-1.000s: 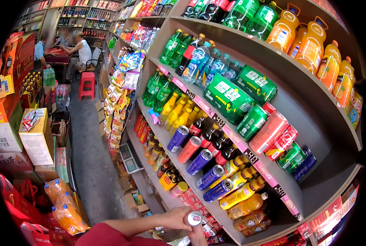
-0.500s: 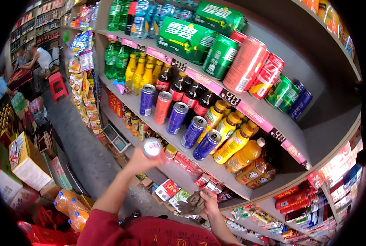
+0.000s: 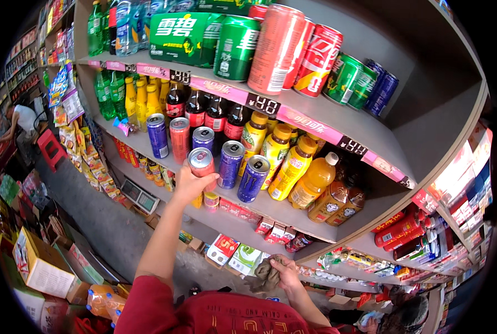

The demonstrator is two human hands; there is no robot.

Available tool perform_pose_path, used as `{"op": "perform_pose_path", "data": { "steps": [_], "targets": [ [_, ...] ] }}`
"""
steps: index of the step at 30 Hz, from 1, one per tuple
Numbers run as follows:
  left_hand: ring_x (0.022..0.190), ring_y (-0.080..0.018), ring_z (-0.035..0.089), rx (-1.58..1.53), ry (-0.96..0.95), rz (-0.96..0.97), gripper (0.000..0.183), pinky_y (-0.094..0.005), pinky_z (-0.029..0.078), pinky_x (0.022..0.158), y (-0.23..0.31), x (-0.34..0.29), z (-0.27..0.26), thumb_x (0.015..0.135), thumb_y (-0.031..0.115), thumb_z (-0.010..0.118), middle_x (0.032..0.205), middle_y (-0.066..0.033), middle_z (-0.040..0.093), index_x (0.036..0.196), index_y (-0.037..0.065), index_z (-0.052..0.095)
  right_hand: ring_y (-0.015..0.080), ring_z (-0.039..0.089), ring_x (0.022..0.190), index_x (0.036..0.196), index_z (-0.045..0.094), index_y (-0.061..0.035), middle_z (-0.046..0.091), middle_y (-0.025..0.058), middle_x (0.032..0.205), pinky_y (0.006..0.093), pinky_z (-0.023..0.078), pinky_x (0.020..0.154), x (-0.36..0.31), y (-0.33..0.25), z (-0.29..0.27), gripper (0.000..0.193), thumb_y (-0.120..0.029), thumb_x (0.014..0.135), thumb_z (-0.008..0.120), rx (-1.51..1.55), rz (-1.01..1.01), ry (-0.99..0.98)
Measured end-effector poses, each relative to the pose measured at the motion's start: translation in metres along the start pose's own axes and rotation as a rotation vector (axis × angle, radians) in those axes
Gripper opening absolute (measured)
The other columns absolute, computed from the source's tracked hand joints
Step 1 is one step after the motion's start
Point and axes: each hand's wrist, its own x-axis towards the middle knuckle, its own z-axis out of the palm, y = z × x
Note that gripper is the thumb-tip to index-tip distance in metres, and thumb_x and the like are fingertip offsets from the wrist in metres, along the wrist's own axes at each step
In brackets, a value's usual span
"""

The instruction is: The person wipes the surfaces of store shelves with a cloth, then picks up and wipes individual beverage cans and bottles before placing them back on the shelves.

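My left hand [image 3: 188, 185] is wrapped round a coral-red drink can [image 3: 200, 162]. It holds the can upright at the front edge of the middle shelf, in front of one blue can [image 3: 203, 137] and just left of another blue can [image 3: 231, 164]. Whether the can's base rests on the shelf is hidden by the fingers. Farther left in that row stand a matching coral-red can [image 3: 179, 140] and a blue can [image 3: 158, 136]; a blue can [image 3: 254, 179] stands at the right. Low before my body, my right hand [image 3: 284, 272] grips a crumpled grey-brown cloth [image 3: 266, 274].
Behind the cans are cola bottles [image 3: 216, 114] and yellow-capped bottles [image 3: 274, 146]. The upper shelf [image 3: 337, 119] holds green packs and large cans. Below sit small boxes and a scale [image 3: 139, 196]. Cartons [image 3: 42, 264] and a red stool [image 3: 52, 149] stand left; people are beyond.
My left hand has carried the coral-red can from in front of the shelf up to the row of blue cans. The view has shifted right. My right hand still holds the cloth.
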Motion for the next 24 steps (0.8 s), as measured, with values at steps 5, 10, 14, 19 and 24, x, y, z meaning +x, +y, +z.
{"op": "perform_pose_path", "data": {
  "steps": [5, 10, 14, 19, 24],
  "targets": [
    [0.086, -0.0306, 0.063, 0.185, -0.138, -0.241, 0.051, -0.0388, 0.049, 0.075, -0.008, -0.006, -0.021, 0.059, 0.034, 0.081, 0.093, -0.0170, 0.064, 0.092, 0.000, 0.059, 0.0156, 0.061, 0.082, 0.095, 0.062, 0.0021, 0.065, 0.0068, 0.087, 0.0299, 0.049, 0.076, 0.002, -0.002, 0.010, 0.016, -0.003, 0.080, 0.064, -0.066, 0.124, 0.074],
    [0.086, -0.0370, 0.059, 0.610, -0.177, -0.048, 0.047, -0.0446, 0.047, 0.077, -0.023, -0.016, 0.024, 0.070, 0.038, 0.071, 0.090, -0.0211, 0.060, 0.091, -0.002, 0.057, 0.0225, 0.058, 0.089, 0.107, 0.059, -0.0013, 0.062, 0.0095, 0.097, 0.0364, 0.047, 0.076, -0.011, -0.013, 0.002, 0.025, -0.006, 0.082, 0.058, -0.078, 0.111, 0.154],
    [0.085, -0.0386, 0.058, 0.626, -0.134, -0.003, 0.047, -0.0442, 0.047, 0.077, -0.024, -0.021, 0.010, 0.071, 0.035, 0.071, 0.090, -0.0224, 0.060, 0.091, -0.004, 0.055, 0.0188, 0.057, 0.091, 0.113, 0.056, -0.0002, 0.061, 0.0081, 0.102, 0.0343, 0.046, 0.077, -0.010, -0.023, 0.009, 0.031, -0.010, 0.084, 0.060, -0.233, 0.118, 0.108],
    [0.087, -0.0376, 0.059, 0.615, -0.080, -0.039, 0.046, -0.0435, 0.047, 0.076, -0.030, -0.010, 0.016, 0.072, 0.034, 0.070, 0.091, -0.0220, 0.060, 0.093, -0.004, 0.054, 0.0184, 0.055, 0.093, 0.119, 0.054, 0.0012, 0.059, 0.0084, 0.107, 0.0311, 0.044, 0.081, -0.013, -0.054, 0.045, 0.039, -0.011, 0.083, 0.061, -0.326, 0.038, 0.076],
    [0.080, -0.0360, 0.061, 0.641, -0.167, -0.118, 0.043, -0.0430, 0.049, 0.071, -0.012, -0.011, 0.020, 0.071, 0.040, 0.071, 0.081, -0.0213, 0.061, 0.079, 0.000, 0.059, 0.0189, 0.055, 0.096, 0.114, 0.056, 0.0028, 0.060, 0.0091, 0.105, 0.0287, 0.044, 0.083, 0.001, -0.030, 0.020, 0.035, -0.008, 0.081, 0.063, -0.275, -0.018, 0.130]
  ]
}}
